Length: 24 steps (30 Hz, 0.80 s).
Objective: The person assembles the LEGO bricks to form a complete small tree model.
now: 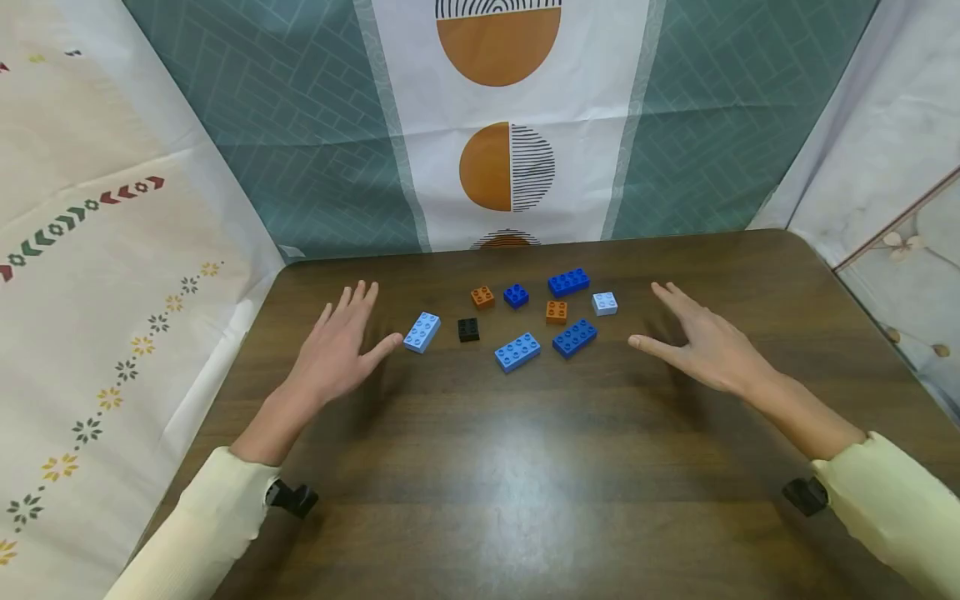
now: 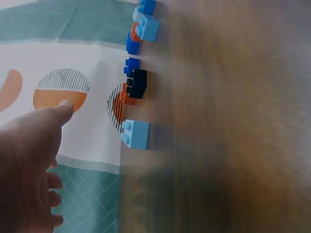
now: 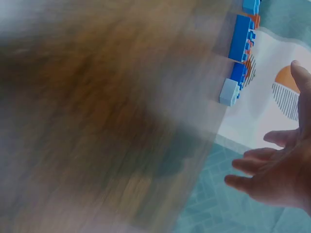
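Observation:
Several toy building bricks lie loose on the brown table. My left hand [image 1: 333,346] hovers at the left with fingers extended, nearest to a light blue brick [image 1: 422,332]. On the other side my right hand [image 1: 705,342] is held above the table, fingers straight, closest to a small pale blue brick [image 1: 604,303]. Between the hands are a black brick [image 1: 468,330], a medium blue brick [image 1: 517,352], two long dark blue bricks [image 1: 574,338] [image 1: 568,282], a small dark blue brick [image 1: 516,296] and two orange bricks [image 1: 482,297] [image 1: 556,312]. Neither hand holds anything.
The wooden table [image 1: 450,492] has rounded far corners. A green and white patterned cloth [image 1: 330,150] hangs behind it, with a cream cloth [image 1: 97,333] at the left and a white one [image 1: 885,167] at the right. Each wrist carries a black camera [image 1: 292,498].

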### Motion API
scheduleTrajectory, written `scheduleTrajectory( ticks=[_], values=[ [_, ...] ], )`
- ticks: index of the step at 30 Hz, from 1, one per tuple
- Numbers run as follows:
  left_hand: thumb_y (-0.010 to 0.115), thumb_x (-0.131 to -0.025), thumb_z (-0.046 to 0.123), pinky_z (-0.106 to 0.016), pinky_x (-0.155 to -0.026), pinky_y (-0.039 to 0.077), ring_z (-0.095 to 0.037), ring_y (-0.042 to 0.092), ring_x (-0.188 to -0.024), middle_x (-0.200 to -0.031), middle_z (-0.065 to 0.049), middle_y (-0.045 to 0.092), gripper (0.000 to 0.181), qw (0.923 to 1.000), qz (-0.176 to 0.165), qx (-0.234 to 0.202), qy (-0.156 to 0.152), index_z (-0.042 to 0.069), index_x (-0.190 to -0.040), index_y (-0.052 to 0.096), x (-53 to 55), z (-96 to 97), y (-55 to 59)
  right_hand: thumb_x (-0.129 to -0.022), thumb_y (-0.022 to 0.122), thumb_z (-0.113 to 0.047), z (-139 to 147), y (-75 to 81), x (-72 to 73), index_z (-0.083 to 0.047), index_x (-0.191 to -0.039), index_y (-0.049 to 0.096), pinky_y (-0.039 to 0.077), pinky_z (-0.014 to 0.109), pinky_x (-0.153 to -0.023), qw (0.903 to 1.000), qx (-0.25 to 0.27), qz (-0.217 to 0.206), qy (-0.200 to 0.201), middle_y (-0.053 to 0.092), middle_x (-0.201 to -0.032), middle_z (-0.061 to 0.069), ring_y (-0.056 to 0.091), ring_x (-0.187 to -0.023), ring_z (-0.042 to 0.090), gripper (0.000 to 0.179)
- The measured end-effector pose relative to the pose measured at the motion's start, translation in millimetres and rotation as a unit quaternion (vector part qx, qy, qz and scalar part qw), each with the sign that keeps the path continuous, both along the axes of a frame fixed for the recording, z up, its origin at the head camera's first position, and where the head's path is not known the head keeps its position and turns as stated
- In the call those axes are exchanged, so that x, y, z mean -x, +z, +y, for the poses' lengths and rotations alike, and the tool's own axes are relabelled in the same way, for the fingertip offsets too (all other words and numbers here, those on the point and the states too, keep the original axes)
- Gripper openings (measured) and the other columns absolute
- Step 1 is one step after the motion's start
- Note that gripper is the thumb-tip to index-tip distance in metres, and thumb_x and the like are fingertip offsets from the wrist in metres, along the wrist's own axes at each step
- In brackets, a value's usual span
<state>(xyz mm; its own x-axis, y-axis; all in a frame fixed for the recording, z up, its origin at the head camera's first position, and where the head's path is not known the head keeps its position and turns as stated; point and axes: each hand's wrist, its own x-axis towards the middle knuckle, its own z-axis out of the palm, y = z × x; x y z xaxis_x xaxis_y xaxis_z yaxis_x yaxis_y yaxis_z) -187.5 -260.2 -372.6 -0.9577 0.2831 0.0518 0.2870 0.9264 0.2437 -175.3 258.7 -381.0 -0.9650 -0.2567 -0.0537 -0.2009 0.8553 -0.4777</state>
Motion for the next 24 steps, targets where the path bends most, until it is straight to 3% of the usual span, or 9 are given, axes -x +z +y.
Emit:
scheduleTrajectory(
  ticks=[4,11,18,24],
  values=[
    [0.058,-0.106,0.057,-0.062,-0.128,0.012,-0.038,0.005,-0.162,-0.176,-0.02,0.007,0.097,0.999,-0.012,-0.043,0.003,0.006,-0.171,0.006,16.7,8.4,2.0,-0.098,0.067,-0.065,-6.3,-0.8,13.1,-0.013,-0.172,0.013,0.027,0.08,-0.113,0.9987,0.046,-0.022,-0.008,0.016,-0.175,0.021,0.025,-0.153,0.056,0.106],
    [0.061,-0.106,0.054,-0.063,-0.126,0.021,-0.037,0.013,-0.162,-0.178,-0.011,0.007,0.096,0.9911,-0.054,-0.122,0.003,0.014,-0.172,0.005,46.5,28.3,-0.1,-0.095,0.08,-0.049,-28.6,-5.6,32.1,-0.01,-0.168,0.032,0.035,0.071,-0.114,0.9922,0.124,-0.003,0.011,0.033,-0.169,0.023,0.037,-0.149,0.052,0.095],
    [0.069,-0.105,0.044,-0.058,-0.126,0.025,-0.036,0.023,-0.16,-0.176,-0.011,0.021,0.09,0.9784,-0.083,-0.189,0.014,0.018,-0.172,0.015,73.5,58.1,-5.4,-0.097,0.082,-0.024,-54.0,-13.5,50.4,0.0,-0.159,0.045,0.046,0.056,-0.111,0.9767,0.21,-0.001,0.043,0.045,-0.162,0.021,0.05,-0.143,0.044,0.076],
    [0.073,-0.104,0.032,-0.056,-0.124,0.032,-0.037,0.032,-0.156,-0.172,-0.012,0.032,0.08,0.9692,-0.092,-0.227,0.021,0.014,-0.169,0.029,89.8,82.0,-15.8,-0.099,0.079,-0.015,-72.5,-20.3,66.7,0.003,-0.155,0.05,0.047,0.053,-0.111,0.9691,0.241,-0.027,0.047,0.05,-0.158,0.021,0.05,-0.144,0.04,0.066]
  ],
)
